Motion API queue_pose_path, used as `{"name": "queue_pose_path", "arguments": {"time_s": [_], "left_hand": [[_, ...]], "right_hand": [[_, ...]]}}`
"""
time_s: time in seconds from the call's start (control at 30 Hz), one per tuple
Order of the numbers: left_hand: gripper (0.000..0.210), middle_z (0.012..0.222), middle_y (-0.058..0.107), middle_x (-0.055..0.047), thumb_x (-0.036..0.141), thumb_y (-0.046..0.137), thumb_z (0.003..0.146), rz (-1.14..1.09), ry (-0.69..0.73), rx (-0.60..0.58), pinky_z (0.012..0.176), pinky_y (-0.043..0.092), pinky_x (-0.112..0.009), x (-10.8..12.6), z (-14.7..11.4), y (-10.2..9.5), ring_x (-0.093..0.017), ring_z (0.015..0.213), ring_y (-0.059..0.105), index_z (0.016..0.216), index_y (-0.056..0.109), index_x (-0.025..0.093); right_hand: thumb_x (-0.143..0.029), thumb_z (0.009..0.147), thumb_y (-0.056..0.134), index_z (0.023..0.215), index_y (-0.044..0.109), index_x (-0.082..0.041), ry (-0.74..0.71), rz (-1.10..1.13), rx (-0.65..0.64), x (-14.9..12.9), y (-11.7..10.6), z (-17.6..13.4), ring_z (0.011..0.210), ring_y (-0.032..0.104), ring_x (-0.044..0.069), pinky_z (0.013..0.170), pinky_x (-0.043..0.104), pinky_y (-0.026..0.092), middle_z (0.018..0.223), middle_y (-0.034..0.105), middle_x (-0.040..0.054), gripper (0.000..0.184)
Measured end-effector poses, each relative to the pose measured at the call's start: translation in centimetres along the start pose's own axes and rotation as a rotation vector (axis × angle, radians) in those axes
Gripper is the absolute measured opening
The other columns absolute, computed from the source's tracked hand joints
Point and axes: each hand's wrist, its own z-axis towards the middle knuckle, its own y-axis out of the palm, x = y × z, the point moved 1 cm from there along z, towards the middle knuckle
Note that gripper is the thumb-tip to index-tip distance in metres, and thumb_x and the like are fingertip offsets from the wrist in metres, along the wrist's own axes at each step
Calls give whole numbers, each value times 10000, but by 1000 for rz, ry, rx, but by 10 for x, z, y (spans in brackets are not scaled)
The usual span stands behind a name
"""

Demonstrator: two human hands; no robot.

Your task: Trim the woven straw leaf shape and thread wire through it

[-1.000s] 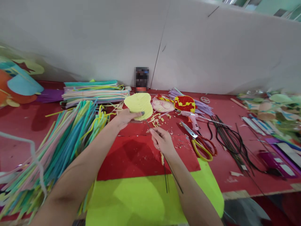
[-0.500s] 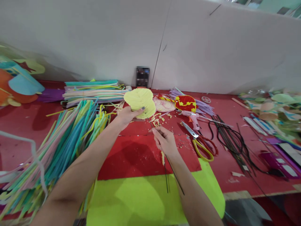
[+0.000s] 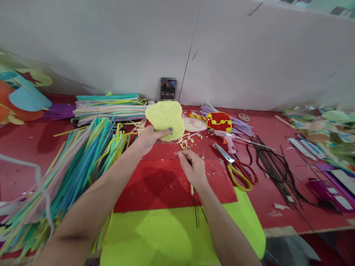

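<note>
A pale yellow, ridged, rounded-lobed piece [image 3: 165, 119] is held up above the table, its broad face towards me. My left hand [image 3: 151, 139] grips its lower left edge, thumb pressed flat on the front; the other fingers are hidden behind it. Lower and to the right, my right hand [image 3: 192, 164] pinches a thin dark wire [image 3: 176, 145] that reaches up to the bottom edge of the piece. Dark wire ends [image 3: 196, 212] trail below that palm. A short yellow strip [image 3: 192, 189] shows beneath the right hand.
Scissors [image 3: 240, 176] and a pink glue gun [image 3: 229, 143] lie to the right, beside dark sticks [image 3: 273, 166] and a cord. Bundles of coloured pipe cleaners [image 3: 80, 159] cover the left. Yellow scraps [image 3: 190, 140] are scattered behind the red sheet [image 3: 155, 184]. A phone [image 3: 168, 88] leans on the wall.
The yellow piece has risen very slightly. My right hand has turned a little, and the wire ends below it have swung slightly left. Both hands keep their hold.
</note>
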Motion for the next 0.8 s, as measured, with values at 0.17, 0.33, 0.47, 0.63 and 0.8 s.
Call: {"name": "queue_pose_path", "arguments": {"time_s": [0.17, 0.33, 0.47, 0.63, 0.8], "left_hand": [[515, 1080, 683, -128, 347, 795, 579, 1, -22, 1, 779, 569, -425, -1, 1, -3, -293, 962, 652, 1035, 670, 141], [552, 1069, 688, -124, 331, 806, 564, -16, -32, -30, 765, 573, -422, 1, 2, -6, -293, 944, 658, 1067, 663, 154], [538, 1072, 686, -129, 316, 805, 570, -21, -34, -50, 752, 577, -402, 4, 0, -7, -287, 935, 662, 1061, 665, 146], [550, 1071, 687, -129, 340, 808, 555, -13, -24, -48, 775, 571, -431, 1, 2, -7, -300, 957, 653, 1051, 669, 148], [473, 1064, 691, -122, 354, 806, 547, 22, -71, -12, 804, 562, -429, -4, 4, -7, -308, 989, 641, 959, 697, 148]], "right_hand": [[-389, 879, 486, 861, 616, -174, -99, -141, 51, -1, 5, -4, 531, 415, 98, 502, 219, 326, 598, 476, -20, 252], [-421, 850, 533, 841, 608, -186, 104, 243, -37, 2, 7, -1, 382, 323, 60, 377, 191, 257, 469, 375, -75, 247], [-402, 835, 566, 821, 609, -180, 204, 544, -130, 0, 8, 1, 323, 176, 27, 320, 164, 175, 423, 290, -110, 227], [-398, 837, 561, 814, 597, -189, 252, 590, -160, -1, 9, 1, 337, 129, 25, 324, 154, 158, 435, 255, -117, 213], [-398, 870, 505, 822, 588, -182, 30, 97, 13, 4, 9, -1, 443, 346, 66, 428, 192, 286, 531, 397, -56, 236]]}}
